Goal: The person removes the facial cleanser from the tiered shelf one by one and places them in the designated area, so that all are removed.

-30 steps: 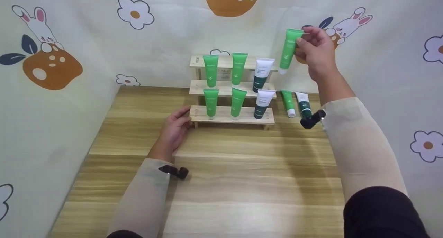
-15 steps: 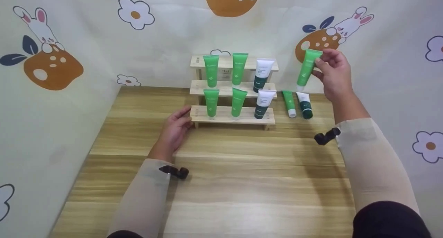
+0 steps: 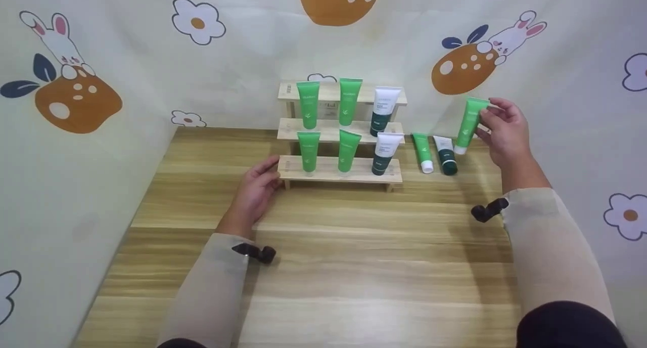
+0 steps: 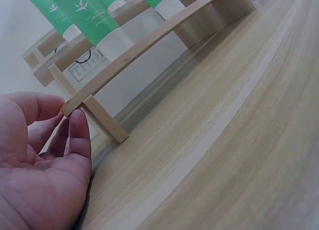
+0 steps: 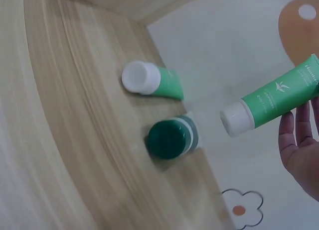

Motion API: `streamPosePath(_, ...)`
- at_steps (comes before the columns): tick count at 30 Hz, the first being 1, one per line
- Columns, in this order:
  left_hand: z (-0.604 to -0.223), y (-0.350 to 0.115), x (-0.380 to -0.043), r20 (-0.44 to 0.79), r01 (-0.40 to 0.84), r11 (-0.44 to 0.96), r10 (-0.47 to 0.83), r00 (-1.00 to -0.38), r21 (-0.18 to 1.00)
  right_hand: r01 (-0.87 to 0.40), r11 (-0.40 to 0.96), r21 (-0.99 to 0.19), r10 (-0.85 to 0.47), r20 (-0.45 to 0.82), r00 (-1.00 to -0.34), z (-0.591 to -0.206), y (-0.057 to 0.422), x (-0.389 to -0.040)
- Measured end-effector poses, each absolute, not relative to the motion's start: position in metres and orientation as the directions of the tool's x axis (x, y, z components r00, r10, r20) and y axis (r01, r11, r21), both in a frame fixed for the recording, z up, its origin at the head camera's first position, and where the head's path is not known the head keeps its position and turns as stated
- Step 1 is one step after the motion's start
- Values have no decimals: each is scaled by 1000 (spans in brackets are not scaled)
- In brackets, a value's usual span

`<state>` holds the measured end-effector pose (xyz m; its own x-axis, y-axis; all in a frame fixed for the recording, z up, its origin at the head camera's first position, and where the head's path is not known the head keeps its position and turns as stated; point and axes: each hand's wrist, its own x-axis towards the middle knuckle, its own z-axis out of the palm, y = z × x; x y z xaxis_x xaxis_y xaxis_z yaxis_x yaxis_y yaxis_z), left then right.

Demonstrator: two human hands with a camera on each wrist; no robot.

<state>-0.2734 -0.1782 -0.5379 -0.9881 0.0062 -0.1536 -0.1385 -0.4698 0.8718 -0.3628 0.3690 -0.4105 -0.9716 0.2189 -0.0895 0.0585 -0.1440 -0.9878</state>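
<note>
My right hand pinches a green tube by its flat top end, white cap downward and slightly tilted. In the right wrist view this green tube hangs in front of the wall cloth. Left of it, a smaller-looking green tube and a white and dark green tube lie on the table. My left hand pinches the end of the lowest board of a tiered wooden rack, thumb and fingers at its corner. Green tubes and white and dark green tubes stand upright on the lower two tiers.
The wood-grain table stretches in front of the rack. A patterned cloth with rabbits, oranges and flowers covers the walls behind and at both sides. Black wrist cameras sit on both sleeves.
My right hand has moved right and down with the green tube, from beside the rack's top tier to beside the lying tubes. My left hand has stayed on the rack.
</note>
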Motion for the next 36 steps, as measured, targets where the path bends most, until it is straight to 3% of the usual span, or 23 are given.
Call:
streamPosePath(13,-538,-178,-272,-160,-146,-453,7,-987,880,276,-99,-956,243,-292,-925,-451,394,-374)
streamPosePath(22,-541,-180,-272,-157,-145,-459,12,-988,876,249,-54,-967,339,-252,-907,-471,390,-387)
streamPosePath(36,-538,-178,-273,-155,-141,-478,10,-988,867,404,142,-904,411,-317,-855,-488,384,-400)
